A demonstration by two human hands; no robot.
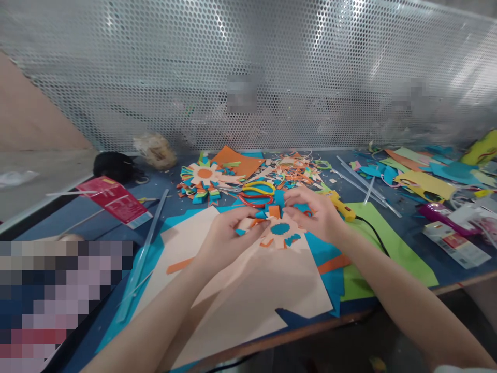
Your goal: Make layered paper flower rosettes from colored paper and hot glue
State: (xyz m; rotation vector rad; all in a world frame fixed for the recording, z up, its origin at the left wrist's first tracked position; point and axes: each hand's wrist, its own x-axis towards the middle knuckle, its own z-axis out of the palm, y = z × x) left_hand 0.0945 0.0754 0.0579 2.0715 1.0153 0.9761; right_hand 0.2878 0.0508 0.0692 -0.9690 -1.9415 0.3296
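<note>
My L hand's (229, 228) pinched on the L petals of a flat paper flower (280, 229), peach w/ scalloped blue centre, held over the far end of the matte peach sheet (248, 295); R hand's (316, 212) fingertips pinch a folded blue strip (279, 198) at its top. Beyond the sheet: scissors w/ looped red & yellow handles (258, 194), a layered, fringed flower (204, 176), thin curly scraps (295, 168). R of sheet: yellow plastic corded tool (344, 210) & smooth lime paper (388, 243).
</note>
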